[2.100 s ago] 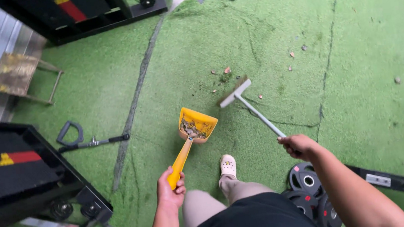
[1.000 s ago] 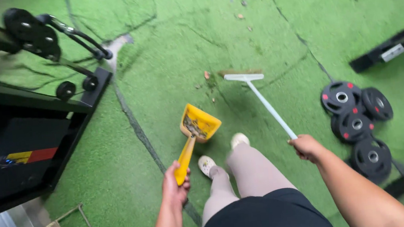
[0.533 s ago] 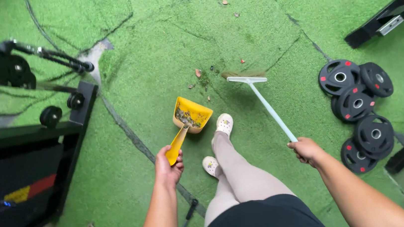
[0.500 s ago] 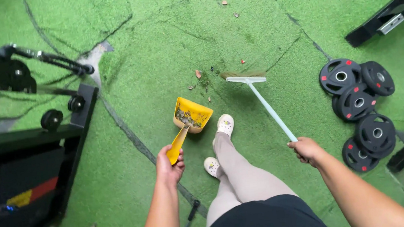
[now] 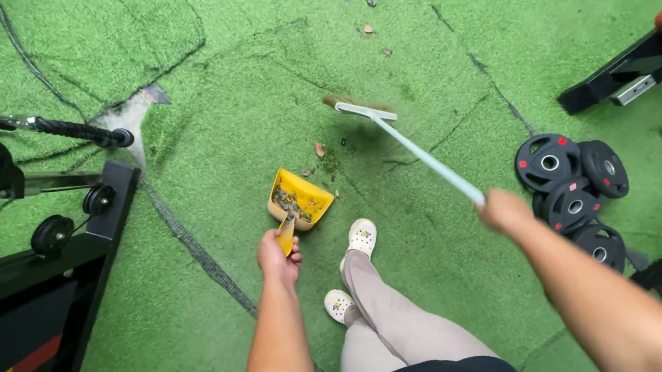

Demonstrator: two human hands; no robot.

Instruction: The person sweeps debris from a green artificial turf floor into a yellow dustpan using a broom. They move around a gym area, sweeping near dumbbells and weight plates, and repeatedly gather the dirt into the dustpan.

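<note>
Currently: sweeping debris on green artificial turf (image 5: pixel 253 71).

Left hand (image 5: pixel 279 257) is closed around the handle of a yellow plastic dustpan (image 5: pixel 300 200) (holding debris), resting on the turf just ahead of the white clogs (image 5: pixel 361 236). Right hand (image 5: pixel 504 210), blurred, grips the pale-blue broom handle (image 5: pixel 427 159); the broom head (image 5: pixel 362 109) sits beyond the dustpan. Black weight plates (image 5: pixel 568 181) lie to the right.

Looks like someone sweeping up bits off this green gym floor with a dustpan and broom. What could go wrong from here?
The yellow dustpan in the left hand already holds debris and looks lifted at an angle, so some might spill back onto the turf. The broom, held by the right hand, could flick the small leaves past the pan. The weight plates lie close by the person's right side, a possible trip hazard.
</note>
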